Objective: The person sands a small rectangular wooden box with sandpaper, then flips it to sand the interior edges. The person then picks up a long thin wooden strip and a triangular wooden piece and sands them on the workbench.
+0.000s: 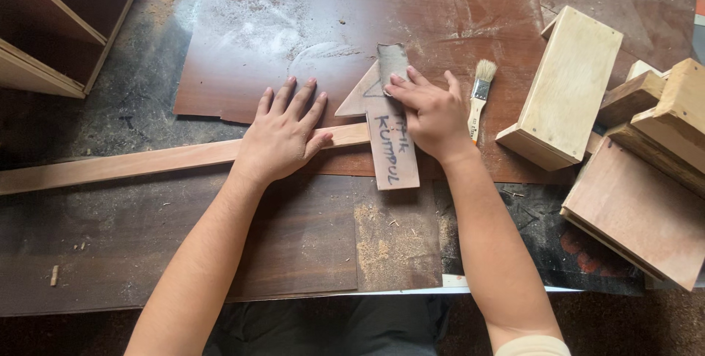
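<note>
Dusty workbench (308,18) held an arrow-shaped board (389,136); right hand (433,117) pressed sandpaper (391,59) onto it, left hand (283,136) lay flat, fingers spread, on a wooden strip (147,161).

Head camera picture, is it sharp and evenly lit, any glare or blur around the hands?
Head view: soft, even light with faint shadows under the left hand and right hand; dull sheen on the dusty brown board, no harsh glare; hands and arrow-shaped wooden piece sharp.
</note>
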